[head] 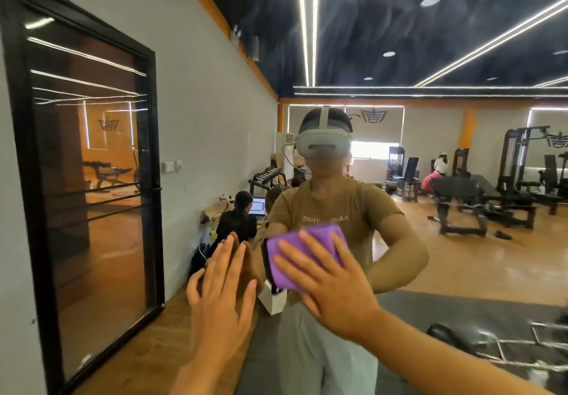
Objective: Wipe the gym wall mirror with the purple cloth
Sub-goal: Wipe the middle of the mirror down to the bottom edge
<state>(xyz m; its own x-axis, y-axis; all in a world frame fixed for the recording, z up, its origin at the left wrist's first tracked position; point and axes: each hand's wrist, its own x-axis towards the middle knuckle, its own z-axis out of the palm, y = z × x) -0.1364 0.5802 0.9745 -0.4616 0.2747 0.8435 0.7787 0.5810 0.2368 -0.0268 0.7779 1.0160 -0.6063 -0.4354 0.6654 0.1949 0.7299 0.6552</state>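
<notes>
The wall mirror [461,241] fills the view ahead and reflects the gym and a person wearing a headset. A folded purple cloth [295,250] lies flat against the glass at chest height. My right hand [332,284] presses on the cloth with its fingers spread over the lower right part. To the left of it my left hand [221,290] rests flat on the glass, fingers together and pointing up, holding nothing. The two hands are a short gap apart.
A black-framed glass door [92,179] stands in the grey wall at the left. In the reflection are weight benches [479,201], machines, a dumbbell rack, a seated person with a laptop and another person far back. A barbell [507,345] lies low right.
</notes>
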